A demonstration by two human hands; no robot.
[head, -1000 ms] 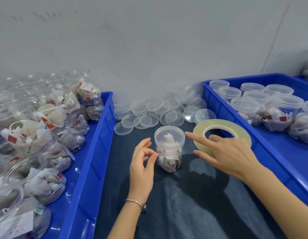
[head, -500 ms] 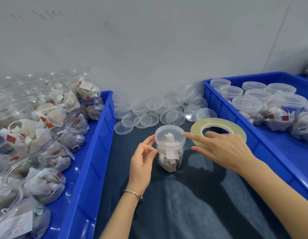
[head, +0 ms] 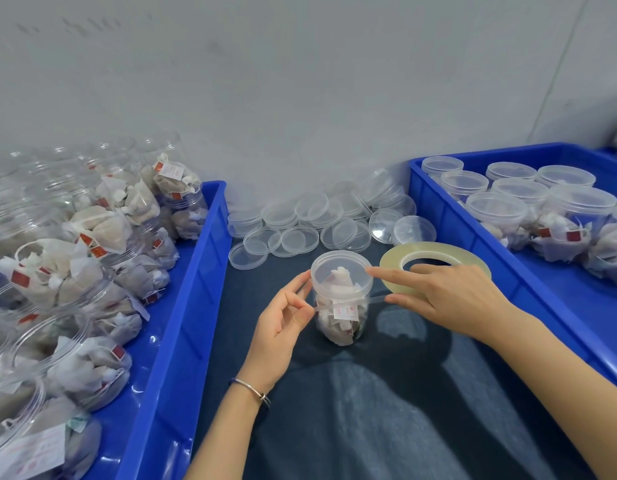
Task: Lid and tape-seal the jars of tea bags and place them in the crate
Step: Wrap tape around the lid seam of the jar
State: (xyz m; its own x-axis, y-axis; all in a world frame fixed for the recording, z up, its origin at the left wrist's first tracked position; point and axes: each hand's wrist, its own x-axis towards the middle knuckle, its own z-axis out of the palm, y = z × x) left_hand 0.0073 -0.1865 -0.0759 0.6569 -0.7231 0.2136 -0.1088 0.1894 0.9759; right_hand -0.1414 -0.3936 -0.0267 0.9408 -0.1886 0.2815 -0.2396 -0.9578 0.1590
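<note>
A clear lidded jar of tea bags [head: 341,299] stands upright on the dark cloth in the middle. My left hand [head: 283,320] pinches the free end of a clear tape strip [head: 366,302] that runs across the front of the jar. My right hand [head: 445,299] holds the yellowish tape roll [head: 435,259] just right of the jar, its forefinger touching the lid's rim and its thumb on the tape. The blue crate [head: 449,216] at right holds several lidded jars.
A blue crate [head: 193,289] at left is packed with several open jars of tea bags. A heap of loose clear lids [head: 314,226] lies behind the jar against the grey wall. Dark cloth [head: 369,410] stretches toward me.
My right hand brought the roll up to the jar. My left hand took the tape end and drew a strip across the jar's front.
</note>
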